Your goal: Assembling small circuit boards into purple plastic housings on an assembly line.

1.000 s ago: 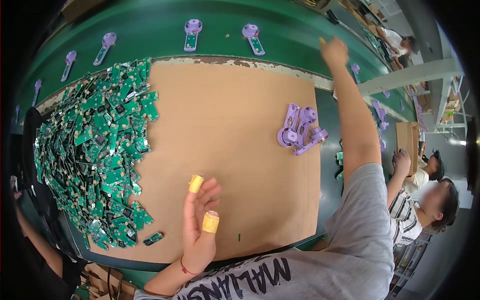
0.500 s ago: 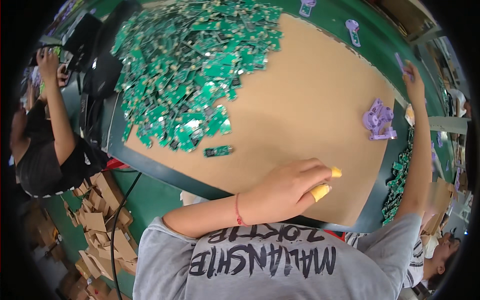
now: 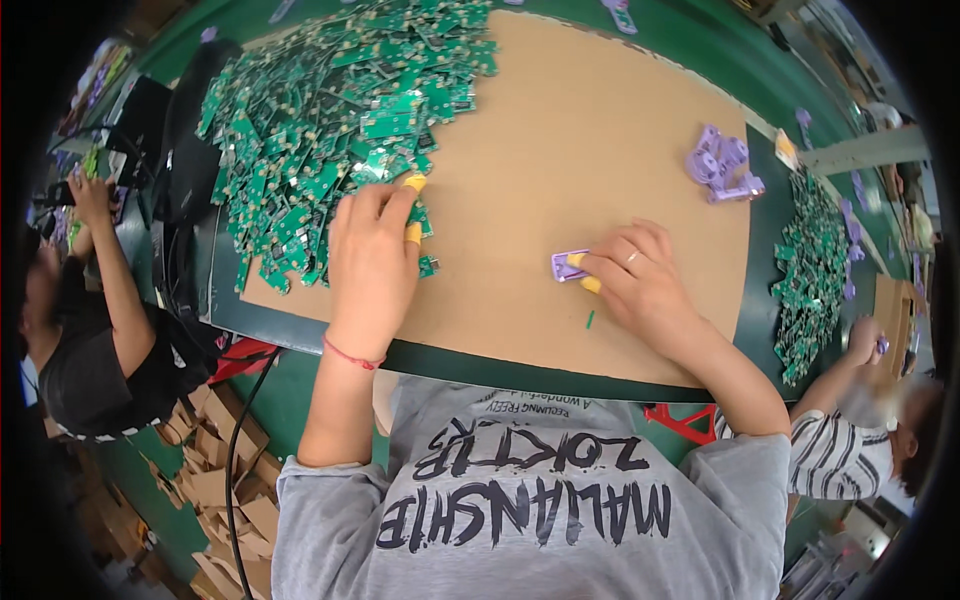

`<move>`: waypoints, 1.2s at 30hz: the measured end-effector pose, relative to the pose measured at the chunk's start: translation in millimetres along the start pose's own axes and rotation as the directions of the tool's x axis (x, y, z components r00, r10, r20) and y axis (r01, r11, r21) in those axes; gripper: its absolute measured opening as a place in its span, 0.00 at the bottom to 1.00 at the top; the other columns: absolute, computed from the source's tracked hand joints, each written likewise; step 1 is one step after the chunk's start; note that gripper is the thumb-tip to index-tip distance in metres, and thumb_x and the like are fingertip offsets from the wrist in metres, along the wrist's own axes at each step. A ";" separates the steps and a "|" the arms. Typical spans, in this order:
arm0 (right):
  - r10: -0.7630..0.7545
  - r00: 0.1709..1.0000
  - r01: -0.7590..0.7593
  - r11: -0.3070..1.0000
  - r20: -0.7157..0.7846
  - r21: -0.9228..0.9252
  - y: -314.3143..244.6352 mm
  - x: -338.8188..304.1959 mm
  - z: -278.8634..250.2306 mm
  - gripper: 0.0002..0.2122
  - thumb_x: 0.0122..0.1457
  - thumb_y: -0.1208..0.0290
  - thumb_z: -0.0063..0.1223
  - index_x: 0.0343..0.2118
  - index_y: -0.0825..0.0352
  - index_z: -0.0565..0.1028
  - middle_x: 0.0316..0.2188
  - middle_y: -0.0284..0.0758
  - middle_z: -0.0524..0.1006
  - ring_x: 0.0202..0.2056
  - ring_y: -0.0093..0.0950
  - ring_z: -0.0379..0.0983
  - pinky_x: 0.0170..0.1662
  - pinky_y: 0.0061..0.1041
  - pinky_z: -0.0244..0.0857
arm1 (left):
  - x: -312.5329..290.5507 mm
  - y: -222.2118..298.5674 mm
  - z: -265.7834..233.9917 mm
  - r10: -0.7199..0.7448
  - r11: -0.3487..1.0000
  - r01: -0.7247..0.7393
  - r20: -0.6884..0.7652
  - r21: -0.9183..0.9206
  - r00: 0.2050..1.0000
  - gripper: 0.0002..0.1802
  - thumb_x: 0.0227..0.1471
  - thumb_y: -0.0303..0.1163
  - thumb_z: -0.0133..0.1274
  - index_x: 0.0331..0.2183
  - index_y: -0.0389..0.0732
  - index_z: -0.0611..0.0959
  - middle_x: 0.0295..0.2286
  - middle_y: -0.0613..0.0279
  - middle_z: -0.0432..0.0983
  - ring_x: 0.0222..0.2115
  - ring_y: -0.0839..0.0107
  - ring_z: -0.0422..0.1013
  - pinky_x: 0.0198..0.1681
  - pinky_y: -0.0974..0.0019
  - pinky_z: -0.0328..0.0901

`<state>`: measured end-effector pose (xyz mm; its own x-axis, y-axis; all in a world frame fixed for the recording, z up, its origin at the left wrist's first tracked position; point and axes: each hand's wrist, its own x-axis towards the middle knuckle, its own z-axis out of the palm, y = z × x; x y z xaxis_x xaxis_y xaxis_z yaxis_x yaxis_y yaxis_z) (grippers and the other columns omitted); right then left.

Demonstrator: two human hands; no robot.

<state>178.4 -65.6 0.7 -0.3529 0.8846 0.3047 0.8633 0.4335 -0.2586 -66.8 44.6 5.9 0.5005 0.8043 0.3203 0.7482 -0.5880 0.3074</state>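
My left hand [image 3: 372,255] rests at the right edge of a heap of green circuit boards [image 3: 300,150]. Its thumb and index finger, both wearing yellow finger covers, are apart with nothing visible held between them. One end of a single circuit board [image 3: 429,267] pokes out beside this hand; the rest is hidden under it. My right hand [image 3: 645,285], also with yellow covers on its fingertips, pinches a small purple plastic housing [image 3: 569,265] low over the cardboard. A thin green strip [image 3: 590,319] lies just below that housing.
Brown cardboard [image 3: 560,130] covers the green table. Several purple plastic parts [image 3: 720,165] are grouped at its right. Another heap of circuit boards [image 3: 808,270] lies beyond the right edge. A metal bar [image 3: 865,150] stands there. One person [image 3: 100,330] works at left, another [image 3: 840,450] at right.
My right hand has come back from the far right edge to the middle with the purple housing. The left hand has moved left to the circuit board heap. The whole view has shifted slightly.
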 end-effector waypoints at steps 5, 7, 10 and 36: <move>0.053 0.999 -0.053 0.995 0.006 0.087 -0.8 -4.4 5.8 0.10 0.39 0.77 0.54 0.28 0.65 0.72 0.29 0.32 0.68 0.37 0.29 0.64 0.48 0.36 0.54 | -2.3 5.5 5.4 -0.019 0.989 0.026 0.045 -0.146 0.999 0.17 0.34 0.17 0.51 0.33 0.37 0.76 0.30 0.60 0.67 0.32 0.62 0.65 0.34 0.64 0.60; 0.057 0.998 -0.058 0.990 0.006 0.131 -0.4 -4.6 3.5 0.10 0.40 0.78 0.54 0.29 0.65 0.71 0.28 0.32 0.68 0.37 0.29 0.64 0.48 0.37 0.54 | -4.2 20.9 5.0 -0.036 0.908 0.042 0.023 -0.417 0.999 0.13 0.38 0.17 0.51 0.32 0.37 0.75 0.29 0.59 0.66 0.28 0.64 0.66 0.29 0.66 0.62; 0.084 0.996 -0.083 0.972 0.002 0.222 -0.1 -5.1 -0.9 0.09 0.43 0.78 0.52 0.30 0.65 0.70 0.28 0.31 0.68 0.35 0.30 0.65 0.49 0.37 0.53 | -6.6 43.8 14.9 0.035 0.715 -0.011 0.020 -0.699 0.999 0.11 0.42 0.18 0.48 0.33 0.37 0.75 0.30 0.59 0.68 0.26 0.69 0.68 0.27 0.70 0.63; 0.607 0.791 -0.388 0.412 0.069 0.824 -41.6 0.7 -42.2 0.03 0.44 0.80 0.48 0.24 0.68 0.68 0.16 0.29 0.68 0.20 0.17 0.62 0.23 0.17 0.59 | -0.3 106.5 12.6 0.245 0.594 -0.243 -0.116 -0.767 0.963 0.23 0.39 0.14 0.44 0.42 0.34 0.73 0.35 0.54 0.74 0.28 0.63 0.68 0.31 0.67 0.64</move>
<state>157.4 -90.3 50.4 0.2203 0.9752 0.0209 0.1957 -0.0232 -0.9804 18.3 -17.2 27.3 0.6143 0.6205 0.4875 -0.0113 -0.6108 0.7917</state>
